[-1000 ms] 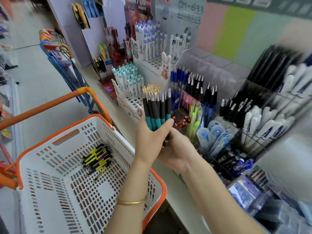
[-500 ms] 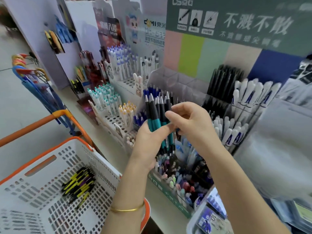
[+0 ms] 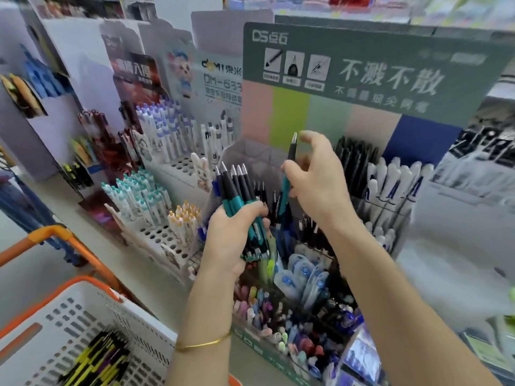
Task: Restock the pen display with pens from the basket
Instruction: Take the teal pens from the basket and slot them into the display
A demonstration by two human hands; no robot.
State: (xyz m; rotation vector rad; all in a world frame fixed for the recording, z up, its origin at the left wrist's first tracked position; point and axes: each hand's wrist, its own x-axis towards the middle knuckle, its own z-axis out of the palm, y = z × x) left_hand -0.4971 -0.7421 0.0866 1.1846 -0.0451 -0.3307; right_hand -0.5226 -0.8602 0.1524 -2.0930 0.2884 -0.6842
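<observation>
My left hand (image 3: 232, 238) grips a bunch of black-and-teal pens (image 3: 237, 188), tips up, in front of the tiered clear pen display (image 3: 362, 224). My right hand (image 3: 315, 179) pinches a single black-and-teal pen (image 3: 289, 162) upright, just right of the bunch and above the display's middle compartments. The white basket with an orange rim (image 3: 83, 302) sits at lower left. A pile of black, yellow and purple pens (image 3: 97, 360) lies in it.
White peg-hole stands with teal-capped pens (image 3: 139, 196) and blue-white pens (image 3: 164, 129) stand left of the display. Black pens (image 3: 354, 160) and white pens (image 3: 390, 185) fill the right compartments. A green header card (image 3: 376, 71) rises behind. Packaged goods (image 3: 362, 358) lie at lower right.
My right hand has drawn one pen out of the bunch and lifted it up and to the right. The view has tilted up toward the display, and the basket has slid to the lower left.
</observation>
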